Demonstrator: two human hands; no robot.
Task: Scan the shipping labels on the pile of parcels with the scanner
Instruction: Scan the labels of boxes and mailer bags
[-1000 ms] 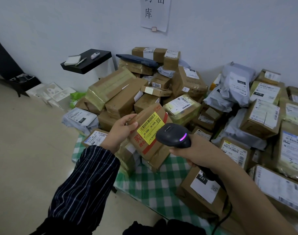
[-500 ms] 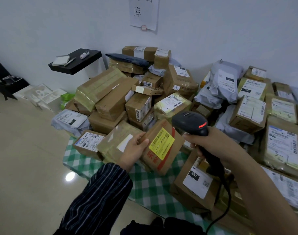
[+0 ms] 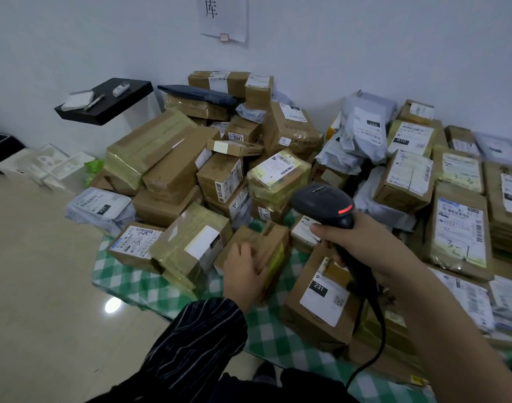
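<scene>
My right hand (image 3: 362, 245) grips the handle of a black corded scanner (image 3: 324, 203), its red light lit, held above the front of the parcel pile. My left hand (image 3: 244, 273), blurred, lies on top of a brown box with a yellow label (image 3: 273, 248) that sits low on the green checked cloth (image 3: 132, 282), label turned to the right side. Whether its fingers curl round the box is unclear. Right of it lies a box with a white "231" label (image 3: 321, 301). Behind rises the heap of taped cartons, such as one with a barcode label (image 3: 278, 175).
Grey mailer bags (image 3: 362, 132) and labelled flat packets (image 3: 458, 231) fill the right side. A black shelf (image 3: 106, 101) with a pen and a small device juts from the white wall at left. White foam trays (image 3: 49, 165) lie on the tiled floor (image 3: 39, 286).
My left hand has lowered the yellow-label box from in front of the scanner down onto the cloth, turning its label sideways. The scanner light went from purple to red and the scanner shifted right.
</scene>
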